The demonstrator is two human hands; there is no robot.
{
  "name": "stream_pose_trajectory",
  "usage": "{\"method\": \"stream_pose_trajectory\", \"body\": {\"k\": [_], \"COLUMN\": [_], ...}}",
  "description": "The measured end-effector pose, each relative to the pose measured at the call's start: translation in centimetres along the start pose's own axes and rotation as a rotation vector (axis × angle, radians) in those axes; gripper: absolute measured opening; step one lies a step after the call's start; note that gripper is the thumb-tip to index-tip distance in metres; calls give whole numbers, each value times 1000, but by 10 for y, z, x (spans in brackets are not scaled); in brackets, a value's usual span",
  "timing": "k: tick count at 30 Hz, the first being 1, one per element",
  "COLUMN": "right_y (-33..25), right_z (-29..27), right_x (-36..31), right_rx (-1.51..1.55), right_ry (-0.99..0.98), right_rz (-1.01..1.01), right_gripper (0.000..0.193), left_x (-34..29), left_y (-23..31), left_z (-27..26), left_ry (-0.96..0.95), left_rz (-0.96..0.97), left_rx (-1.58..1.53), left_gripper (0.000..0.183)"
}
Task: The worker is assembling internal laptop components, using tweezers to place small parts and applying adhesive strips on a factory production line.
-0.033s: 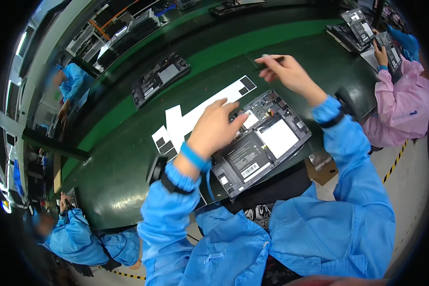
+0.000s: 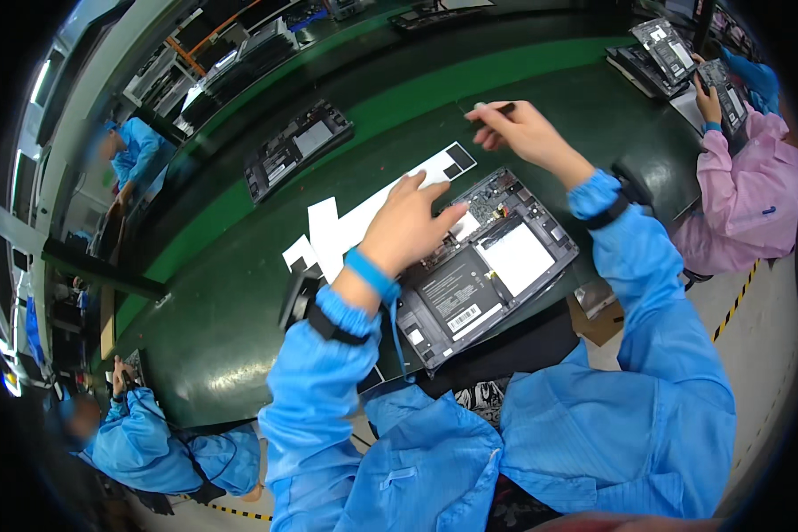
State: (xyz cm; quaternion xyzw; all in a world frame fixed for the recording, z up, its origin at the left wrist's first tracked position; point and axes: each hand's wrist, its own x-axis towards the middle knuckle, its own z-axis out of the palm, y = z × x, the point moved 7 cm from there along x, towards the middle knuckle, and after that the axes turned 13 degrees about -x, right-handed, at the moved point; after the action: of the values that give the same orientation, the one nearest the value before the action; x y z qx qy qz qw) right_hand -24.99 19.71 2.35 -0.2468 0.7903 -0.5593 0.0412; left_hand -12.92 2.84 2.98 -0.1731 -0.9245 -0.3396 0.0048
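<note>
An opened tablet lies with its back cover off on the dark green belt, showing a black battery, a white panel and circuit boards. My left hand rests flat on its upper left part, fingertips on the board area. My right hand hovers beyond the tablet's far edge, pinching a thin dark strip between thumb and fingers. A white sheet with black squares lies under and behind my left hand. Both arms wear blue sleeves with black wrist straps.
A second opened tablet lies farther along the belt. A person in pink handles more devices at the right. People in blue stand at the left and lower left. A small black object sits beside my left wrist.
</note>
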Motion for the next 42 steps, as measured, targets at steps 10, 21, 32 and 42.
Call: {"method": "stream_pose_trajectory", "body": {"k": [10, 21, 32, 42], "right_y": [45, 40, 41, 42], "right_z": [-7, 7, 13, 12], "right_x": [3, 0, -1, -1], "right_rx": [-63, -154, -41, -89], "right_ry": [128, 23, 11, 59], "right_rz": [98, 24, 141, 92], "right_gripper": [31, 28, 18, 17], "left_x": [34, 29, 28, 33], "left_y": [-20, -24, -28, -30], "left_z": [37, 36, 38, 39], "left_ry": [-116, -36, 29, 28], "left_rz": [-78, -9, 39, 45], "left_rx": [127, 180, 220, 163], "left_gripper": [65, 67, 67, 68]}}
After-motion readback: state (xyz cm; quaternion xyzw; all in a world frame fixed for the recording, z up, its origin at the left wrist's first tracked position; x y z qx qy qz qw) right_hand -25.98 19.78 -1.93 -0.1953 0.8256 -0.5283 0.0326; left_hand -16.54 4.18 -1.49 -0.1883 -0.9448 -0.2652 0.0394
